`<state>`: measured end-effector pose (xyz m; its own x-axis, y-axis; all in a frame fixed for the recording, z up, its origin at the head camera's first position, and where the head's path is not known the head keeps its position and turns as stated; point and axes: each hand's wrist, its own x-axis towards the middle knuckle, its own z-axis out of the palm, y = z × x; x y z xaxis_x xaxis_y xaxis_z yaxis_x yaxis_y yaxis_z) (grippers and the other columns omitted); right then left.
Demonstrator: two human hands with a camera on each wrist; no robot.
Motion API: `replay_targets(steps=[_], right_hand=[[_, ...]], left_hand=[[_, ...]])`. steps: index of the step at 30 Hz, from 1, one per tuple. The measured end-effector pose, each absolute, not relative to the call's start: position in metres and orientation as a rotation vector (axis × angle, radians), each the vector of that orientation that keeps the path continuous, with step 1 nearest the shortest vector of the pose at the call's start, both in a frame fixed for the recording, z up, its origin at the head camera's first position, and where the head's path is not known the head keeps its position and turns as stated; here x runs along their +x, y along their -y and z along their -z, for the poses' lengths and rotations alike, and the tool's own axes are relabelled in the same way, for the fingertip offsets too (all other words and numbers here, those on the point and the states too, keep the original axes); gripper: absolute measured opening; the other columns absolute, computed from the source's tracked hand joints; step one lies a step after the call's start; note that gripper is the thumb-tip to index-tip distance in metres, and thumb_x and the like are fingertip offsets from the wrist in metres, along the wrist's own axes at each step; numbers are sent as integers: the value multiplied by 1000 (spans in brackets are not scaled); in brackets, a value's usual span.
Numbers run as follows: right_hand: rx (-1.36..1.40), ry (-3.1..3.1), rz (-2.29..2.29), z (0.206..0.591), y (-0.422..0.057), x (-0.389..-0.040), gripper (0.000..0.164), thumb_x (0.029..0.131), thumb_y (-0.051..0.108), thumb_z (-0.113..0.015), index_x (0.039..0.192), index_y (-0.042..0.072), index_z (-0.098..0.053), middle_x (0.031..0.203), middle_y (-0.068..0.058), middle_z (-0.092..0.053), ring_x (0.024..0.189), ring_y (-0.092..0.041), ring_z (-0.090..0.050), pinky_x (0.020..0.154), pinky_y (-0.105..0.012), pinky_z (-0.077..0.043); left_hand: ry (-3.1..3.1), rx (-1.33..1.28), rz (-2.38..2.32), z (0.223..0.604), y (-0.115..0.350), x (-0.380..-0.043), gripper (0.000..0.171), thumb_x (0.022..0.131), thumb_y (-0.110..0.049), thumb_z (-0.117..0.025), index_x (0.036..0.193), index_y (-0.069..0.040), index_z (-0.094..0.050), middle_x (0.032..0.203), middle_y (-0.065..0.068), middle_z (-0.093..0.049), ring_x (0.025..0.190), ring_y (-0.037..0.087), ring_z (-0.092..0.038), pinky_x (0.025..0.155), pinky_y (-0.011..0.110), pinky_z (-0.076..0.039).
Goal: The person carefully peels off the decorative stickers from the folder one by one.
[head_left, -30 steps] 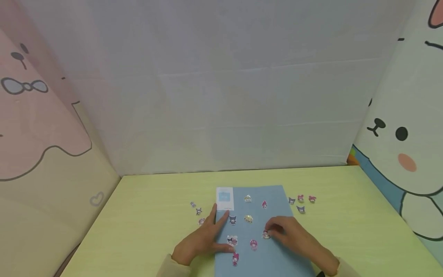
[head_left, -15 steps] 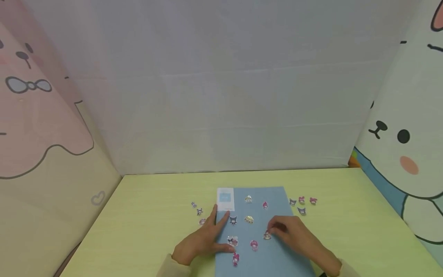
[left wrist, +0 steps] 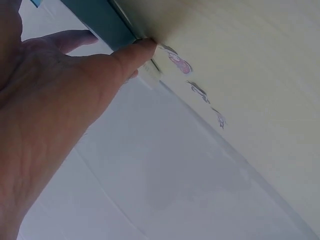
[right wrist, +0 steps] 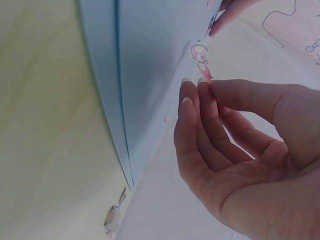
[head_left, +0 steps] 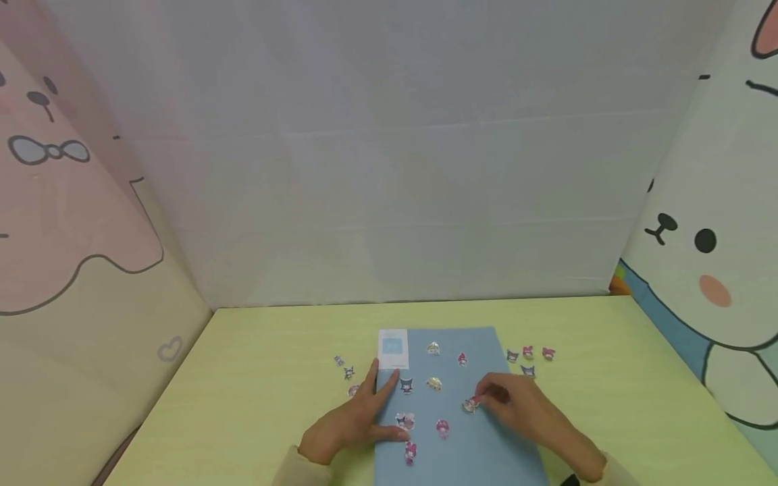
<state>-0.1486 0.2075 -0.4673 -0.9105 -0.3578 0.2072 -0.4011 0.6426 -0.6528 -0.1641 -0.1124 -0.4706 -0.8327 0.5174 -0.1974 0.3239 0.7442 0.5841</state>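
Note:
A blue folder with a white label at its far left corner lies on the table. Several small cartoon stickers, such as a pink one, are spread over its cover. My left hand rests on the folder's left side, fingers spread and straight, its thumb by a pink sticker. Over the right part of the cover, my right hand pinches the edge of a cartoon sticker between thumb and fingertips. In the right wrist view this sticker extends beyond the fingertips, tilted and seemingly off the cover.
On the yellow-green table, a few loose stickers lie left of the folder. Several more, including a pink one, lie to its right. A white curtain stands behind, with printed cartoon cloths on both sides.
My right hand has shifted slightly to the right and away from me, and the pinched sticker has tilted with it. The left hand stays in place on the folder.

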Motion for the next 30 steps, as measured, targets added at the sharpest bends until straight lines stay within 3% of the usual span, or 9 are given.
replay_targets(steps=[14,30], right_hand=[[604,2865,-1175,462,-232,-155,9,89,3,-77,89,9,-71,84,9,-66,75,-2,-58,69,-25,-54],[552,2904,-1058,455,-263,-161,13,87,1,-76,85,9,-66,82,7,-65,75,-4,-57,69,-28,-53]], left_hand=[[-2610,675,-787,469,113,-163,105,85,-49,-81,164,-9,-24,167,32,2,148,54,-20,108,65,-38],[-2593,680,-802,470,113,-165,105,85,-48,-80,164,-11,-22,167,31,5,150,54,-17,109,65,-36]])
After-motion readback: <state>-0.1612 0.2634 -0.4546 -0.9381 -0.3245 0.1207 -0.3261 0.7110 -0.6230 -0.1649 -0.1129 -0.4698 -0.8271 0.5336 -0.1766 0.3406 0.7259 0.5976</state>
